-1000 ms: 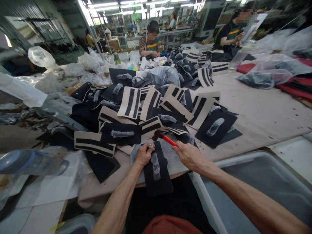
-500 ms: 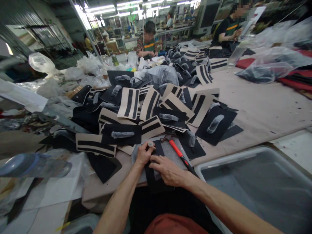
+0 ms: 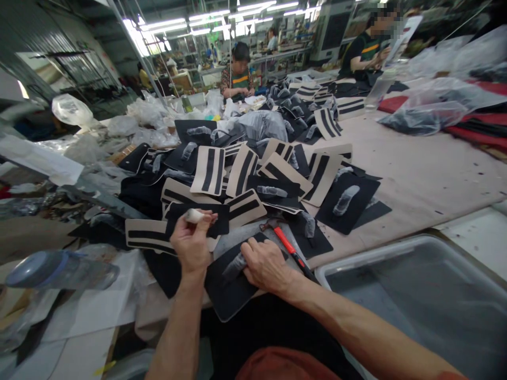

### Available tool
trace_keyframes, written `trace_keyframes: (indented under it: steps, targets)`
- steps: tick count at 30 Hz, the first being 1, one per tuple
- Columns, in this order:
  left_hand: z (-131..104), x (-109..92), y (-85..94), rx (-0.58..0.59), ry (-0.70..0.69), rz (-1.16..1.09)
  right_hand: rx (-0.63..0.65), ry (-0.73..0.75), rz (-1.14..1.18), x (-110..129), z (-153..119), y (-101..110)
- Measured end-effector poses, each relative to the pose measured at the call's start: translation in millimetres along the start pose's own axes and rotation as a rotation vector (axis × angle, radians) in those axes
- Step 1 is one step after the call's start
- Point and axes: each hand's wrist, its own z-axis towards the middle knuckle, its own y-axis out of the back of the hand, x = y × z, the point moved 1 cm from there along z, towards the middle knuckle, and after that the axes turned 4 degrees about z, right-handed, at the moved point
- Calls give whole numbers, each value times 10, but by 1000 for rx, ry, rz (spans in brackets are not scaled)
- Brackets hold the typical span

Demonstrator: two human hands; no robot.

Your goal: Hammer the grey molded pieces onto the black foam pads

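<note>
Left hand (image 3: 192, 248): raised, to the left of the work; fingers closed around a short white cylinder (image 3: 194, 215), one end facing up and out. Behind it, a dark panel (image 3: 224, 221) at the near edge of the pile.

Right hand (image 3: 267, 266): back uppermost, fingers bent and closed on the black panel (image 3: 227, 301); the exact hold of the fingertips is hidden beneath the hand.

Black panel: one, rectangular, set askew at the near edge of the bench (image 3: 420, 174), its lower corner projecting past that edge. Fitted with a strap in clear wrapping (image 3: 234, 266), partly covered by the right hand.

Grey slab (image 3: 233, 235): on the bench, partly beneath the black panel.

Hammer (image 3: 285, 240): one, red and black handle, dark head; lying just beyond and to the right of the right hand, head away from the person.

Panel pile (image 3: 208, 169): many pieces, overlapping; some beige with black stripes, some black with wrapped straps.

Tub (image 3: 428, 241): grey, wide, to the right of the near bench edge.

Bottle (image 3: 63, 270): clear with bluish parts, lying at left on pale sheets.

Plastic bag (image 3: 431, 111): clear, dark contents, far right, beside red material (image 3: 479, 134).

Co-workers: two persons seated beyond the pile, one near centre (image 3: 240, 79), one at right (image 3: 366, 55).
</note>
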Motion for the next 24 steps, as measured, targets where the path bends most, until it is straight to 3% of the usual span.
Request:
trace_keyframes:
  steps: [3, 5, 8, 11, 14, 19, 24]
  targets:
    - [1, -468, 219, -53, -230, 147, 16, -225, -17, 16, 106, 78]
    - [-51, -482, 280, -15, -224, 172, 45, -393, -1, -48, 150, 30]
    - [-184, -68, 241, 145, -6, 134, 80, -563, 66, -164, 143, -148]
    - [-338, 541, 114, 279, 243, 65, 109, -585, 200, -214, 51, -378]
    - [-439, 1000, -41, 324, 343, 5, 106, -579, 345, -195, -49, -559]
    - [-443, 1375, -218, 437, 374, 40, 94, -642, 495, -115, -66, -674]
    - [-433, 1528, -189, 461, 383, 49, 80, -623, 735, -140, -92, -664]
